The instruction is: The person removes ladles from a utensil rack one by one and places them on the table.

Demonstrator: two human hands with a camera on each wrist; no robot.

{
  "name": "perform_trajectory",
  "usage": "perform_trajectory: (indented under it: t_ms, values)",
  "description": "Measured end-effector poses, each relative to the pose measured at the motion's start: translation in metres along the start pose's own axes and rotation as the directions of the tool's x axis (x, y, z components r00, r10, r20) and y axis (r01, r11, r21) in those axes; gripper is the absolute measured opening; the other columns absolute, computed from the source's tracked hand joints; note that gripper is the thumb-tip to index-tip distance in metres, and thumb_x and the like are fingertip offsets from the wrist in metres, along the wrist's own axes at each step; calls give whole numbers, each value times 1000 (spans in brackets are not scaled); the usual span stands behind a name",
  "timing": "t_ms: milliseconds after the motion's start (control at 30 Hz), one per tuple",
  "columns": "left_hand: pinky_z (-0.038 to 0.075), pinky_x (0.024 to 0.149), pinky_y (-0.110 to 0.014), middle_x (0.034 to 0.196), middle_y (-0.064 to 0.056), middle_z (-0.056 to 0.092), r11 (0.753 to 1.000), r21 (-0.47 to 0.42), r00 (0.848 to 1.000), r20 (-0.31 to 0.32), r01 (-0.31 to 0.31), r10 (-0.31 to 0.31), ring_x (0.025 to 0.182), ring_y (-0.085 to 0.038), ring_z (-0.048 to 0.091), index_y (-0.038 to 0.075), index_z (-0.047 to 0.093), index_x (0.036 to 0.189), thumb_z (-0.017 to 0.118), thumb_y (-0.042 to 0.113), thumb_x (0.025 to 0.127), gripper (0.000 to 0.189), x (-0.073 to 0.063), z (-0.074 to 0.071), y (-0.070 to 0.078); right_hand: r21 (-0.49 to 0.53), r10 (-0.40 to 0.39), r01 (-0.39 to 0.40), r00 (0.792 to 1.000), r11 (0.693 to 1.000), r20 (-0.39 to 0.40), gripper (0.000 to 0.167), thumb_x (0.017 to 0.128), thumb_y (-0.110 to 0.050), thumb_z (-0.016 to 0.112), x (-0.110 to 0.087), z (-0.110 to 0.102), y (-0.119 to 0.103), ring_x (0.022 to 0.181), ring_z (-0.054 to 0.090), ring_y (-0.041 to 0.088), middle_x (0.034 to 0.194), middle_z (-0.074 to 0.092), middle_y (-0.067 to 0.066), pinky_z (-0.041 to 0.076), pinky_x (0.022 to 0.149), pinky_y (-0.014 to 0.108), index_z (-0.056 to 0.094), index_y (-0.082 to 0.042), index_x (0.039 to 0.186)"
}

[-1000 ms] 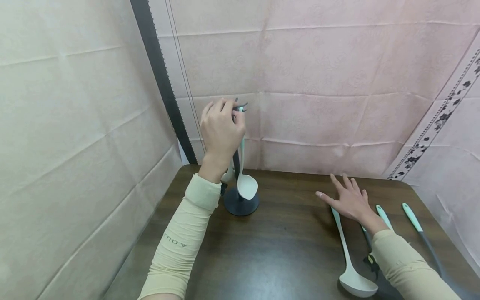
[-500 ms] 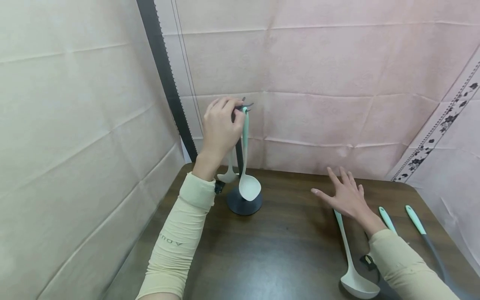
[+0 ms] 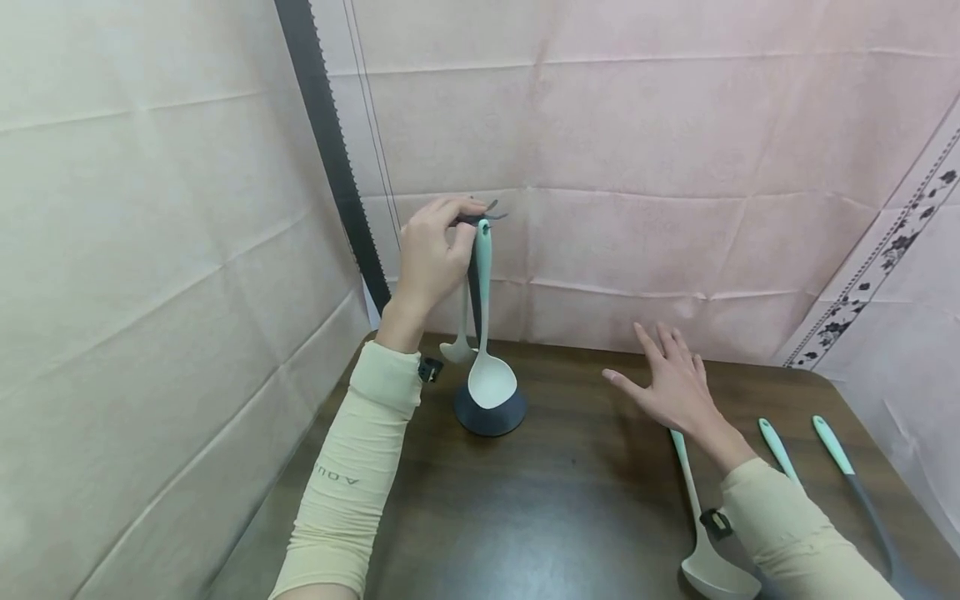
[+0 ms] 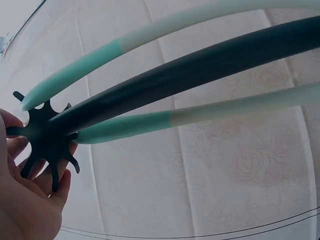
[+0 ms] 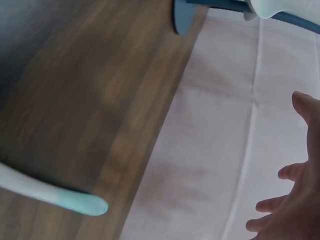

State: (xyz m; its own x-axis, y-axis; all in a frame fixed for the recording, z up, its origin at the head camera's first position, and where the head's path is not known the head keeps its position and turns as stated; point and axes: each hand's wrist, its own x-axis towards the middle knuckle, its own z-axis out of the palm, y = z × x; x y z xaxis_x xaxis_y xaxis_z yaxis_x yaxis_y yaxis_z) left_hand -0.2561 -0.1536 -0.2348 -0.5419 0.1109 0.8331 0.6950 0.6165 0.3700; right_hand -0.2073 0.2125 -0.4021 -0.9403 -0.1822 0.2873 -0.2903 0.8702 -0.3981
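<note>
My left hand (image 3: 433,254) grips the hooked top of a dark utensil stand (image 3: 491,421), thumb and fingers around its hooks. On the stand's near side hangs a ladle (image 3: 492,380) with a mint handle and white bowl. Another white utensil (image 3: 459,350) hangs behind, partly hidden by the pole. The left wrist view shows the star-shaped hook ring (image 4: 45,134) from above, with two mint handles hung on it. Above the table's right part, my right hand (image 3: 671,392) is spread with nothing in it, beyond the handle of a lying ladle (image 3: 716,573).
Two more mint handles (image 3: 780,450) (image 3: 832,443) lie at the right of the brown table (image 3: 540,500), partly behind the right sleeve (image 3: 787,517). Pale cloth (image 3: 637,167) hangs behind and at both sides. The stand stands near the table's back left.
The stand has turned a little, and its hanging ladle now faces me with the handle fully in sight. My left thumb has come off that handle. My right hand has drifted left.
</note>
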Motion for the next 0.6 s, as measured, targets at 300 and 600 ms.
perform_trajectory:
  t_ms: [300, 600]
  values:
    - [52, 89, -32, 126, -2, 75, 991, -131, 1000, 9, 2, -1, 118, -5, 67, 12, 81, 115, 47, 12, 95, 39, 5, -2, -11, 20, -42, 42, 998, 999, -36, 101, 95, -71, 62, 5, -3, -22, 160, 6, 49, 174, 13, 23, 6, 116, 81, 19, -22, 171]
    - [38, 71, -30, 123, 3, 77, 981, -193, 1000, 16, 1, 2, 121, -3, 65, 14, 83, 111, 46, 10, 92, 42, 8, -3, -19, 34, -70, 72, 996, 997, -49, 100, 93, -73, 62, 11, -4, -43, 161, 6, 46, 176, 13, 18, 5, 119, 78, 20, -25, 171]
